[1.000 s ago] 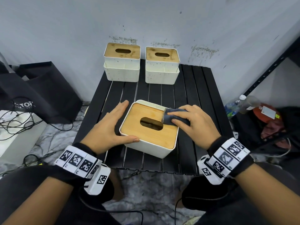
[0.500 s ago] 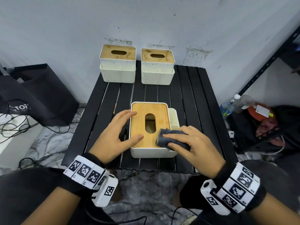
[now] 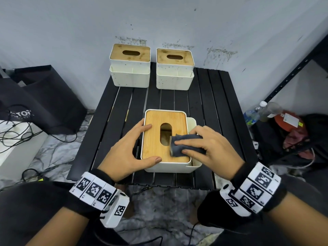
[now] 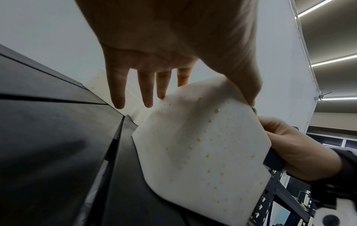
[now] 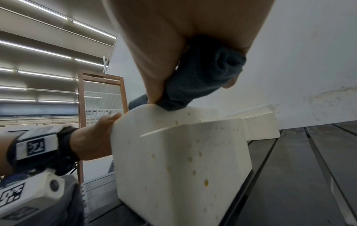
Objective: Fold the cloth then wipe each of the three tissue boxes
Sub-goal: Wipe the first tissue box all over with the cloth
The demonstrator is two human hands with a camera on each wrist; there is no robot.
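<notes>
A folded dark grey cloth [image 3: 184, 145], bunched into a thick wad, lies pressed on the right half of the bamboo lid of a white speckled plastic tissue box [image 3: 156, 141], just right of its oval slot. That box stands upright near the counter's front edge, about midway across, its long side running front to back and a lower white side compartment on its right. Two more white tissue boxes with stained bamboo lids, the left one [image 3: 130, 65] and the right one [image 3: 174, 69], stand side by side at the counter's back edge, apart from each other.
</notes>
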